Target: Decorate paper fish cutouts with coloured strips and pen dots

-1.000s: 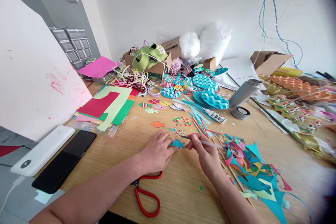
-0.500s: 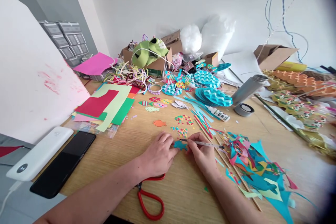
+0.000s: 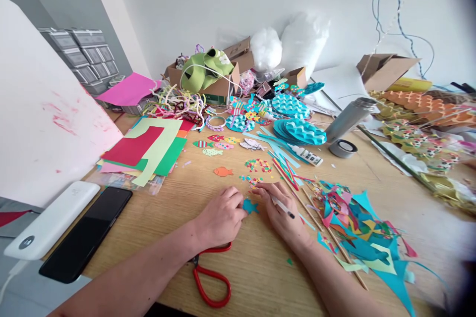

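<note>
On the wooden table, my left hand [image 3: 222, 214] has its fingers closed at the left end of a small blue paper fish [image 3: 251, 206]. My right hand [image 3: 280, 213] grips a pen [image 3: 283, 206], its capless end pointing back toward me, while the fingertips reach to a scatter of small coloured paper dots [image 3: 254, 184]. Just beyond lie tiny paper bits [image 3: 259, 165] and an orange paper fish [image 3: 223, 172]. Several decorated paper fish [image 3: 212, 144] rest farther back. Red-handled scissors [image 3: 212, 285] lie partly under my left forearm.
Coloured paper sheets [image 3: 148, 151] lie left, near a phone [image 3: 86, 233] and a white power bank [image 3: 52, 220]. Paper scraps [image 3: 366, 237] and thin wooden sticks [image 3: 336, 242] are on the right. A glue bottle [image 3: 307, 155] and a steel flask [image 3: 349, 120] stand beyond.
My right hand has left the blue fish and moved up to the paper dots, with the pen swung back in its grip. The left hand stays at the fish.
</note>
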`<control>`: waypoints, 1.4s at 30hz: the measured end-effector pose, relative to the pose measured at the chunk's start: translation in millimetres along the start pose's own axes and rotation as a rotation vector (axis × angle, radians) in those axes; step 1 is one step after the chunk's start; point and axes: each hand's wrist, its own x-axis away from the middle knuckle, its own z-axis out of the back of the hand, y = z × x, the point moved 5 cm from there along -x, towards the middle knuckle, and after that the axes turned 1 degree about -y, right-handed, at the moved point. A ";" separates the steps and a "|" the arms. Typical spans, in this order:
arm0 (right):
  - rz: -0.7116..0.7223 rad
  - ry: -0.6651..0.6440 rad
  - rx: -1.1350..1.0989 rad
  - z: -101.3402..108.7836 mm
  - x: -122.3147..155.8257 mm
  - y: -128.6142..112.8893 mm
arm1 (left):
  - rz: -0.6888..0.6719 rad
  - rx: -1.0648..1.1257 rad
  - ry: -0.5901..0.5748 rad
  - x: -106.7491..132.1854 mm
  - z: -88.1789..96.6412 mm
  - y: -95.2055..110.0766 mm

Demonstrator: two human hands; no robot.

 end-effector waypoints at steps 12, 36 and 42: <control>0.132 -0.153 0.078 -13.3 4.0 -7.9 | 0.018 -0.070 -0.008 0.8 0.2 -0.1; 0.078 -0.057 0.079 -13.7 0.0 -1.1 | -0.245 -0.034 -0.076 4.0 -4.7 19.3; 0.079 -0.078 0.093 -17.7 -2.7 -4.9 | -0.239 -0.048 -0.080 3.4 -5.2 19.8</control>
